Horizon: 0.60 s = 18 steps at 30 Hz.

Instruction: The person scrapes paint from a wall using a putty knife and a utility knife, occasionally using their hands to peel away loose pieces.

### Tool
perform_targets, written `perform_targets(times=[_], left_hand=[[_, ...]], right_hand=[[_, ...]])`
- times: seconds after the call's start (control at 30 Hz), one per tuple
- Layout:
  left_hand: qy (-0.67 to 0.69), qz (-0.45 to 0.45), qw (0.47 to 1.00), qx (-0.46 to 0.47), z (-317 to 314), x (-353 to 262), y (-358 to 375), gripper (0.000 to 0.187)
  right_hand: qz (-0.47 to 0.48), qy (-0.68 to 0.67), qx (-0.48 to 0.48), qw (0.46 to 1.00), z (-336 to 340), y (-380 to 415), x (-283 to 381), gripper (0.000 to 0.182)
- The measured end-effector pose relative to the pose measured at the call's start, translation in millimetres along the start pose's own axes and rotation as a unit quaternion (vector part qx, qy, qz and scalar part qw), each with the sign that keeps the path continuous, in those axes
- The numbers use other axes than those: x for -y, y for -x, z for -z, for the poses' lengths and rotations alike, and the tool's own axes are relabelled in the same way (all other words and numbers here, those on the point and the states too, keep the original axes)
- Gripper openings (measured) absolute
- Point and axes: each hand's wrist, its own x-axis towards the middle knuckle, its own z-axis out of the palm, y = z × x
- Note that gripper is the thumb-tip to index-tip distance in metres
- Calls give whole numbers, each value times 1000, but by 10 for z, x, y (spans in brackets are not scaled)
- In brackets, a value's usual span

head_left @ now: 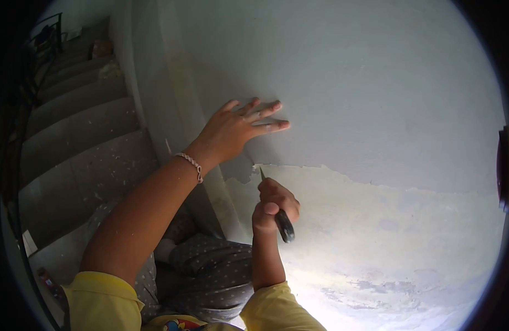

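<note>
My left hand (232, 128) lies on the grey painted wall (376, 99), fingers spread, with a braided bracelet (191, 164) at the wrist. Below it, my right hand (277, 203) is closed around the black handle of a scraper (286, 227). Its thin blade, seen almost edge-on, points up and touches or nearly touches the ragged edge of the grey paint (255, 166). Under that edge the wall shows a bare pale patch (342, 220), rough and flaking lower down.
Concrete stairs (80, 127) dotted with pale specks climb at the left, beside a dark railing (59, 33). A reddish-brown object (102, 48) sits on an upper step. A dark fixture (504, 168) is on the far right. My bent knee in dotted trousers (210, 270) is close to the wall.
</note>
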Motion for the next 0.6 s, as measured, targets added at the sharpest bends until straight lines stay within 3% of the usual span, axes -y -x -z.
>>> perform_targets(times=[0.03,0.07,0.1,0.2,0.3,0.43,0.57,0.6], left_hand=[[3,-6,1000,-1,-17,-19,30,85],[7,-7,1000,5,-26,-35,64,85],[-6,-5,1000,14,-19,-40,62,86],[-23,0,1000,17,11,-39,-1,85],[-20,5,999,33,54,-19,26,85],[-25,-3,999,41,31,-22,11,87],[-25,2,998,63,47,-17,17,88],[-25,3,998,62,47,-20,24,88]], right_hand=[[14,-68,-10,998,18,31,18,51],[-3,87,-1,996,-2,69,-49,53],[-5,91,-5,996,1,122,-34,53],[18,-2,9,1000,-24,107,11,57],[31,-15,-22,999,34,46,39,57],[-21,31,-6,999,41,54,-85,57],[52,-70,-17,996,194,11,18,55],[44,18,-43,998,149,20,-90,54]])
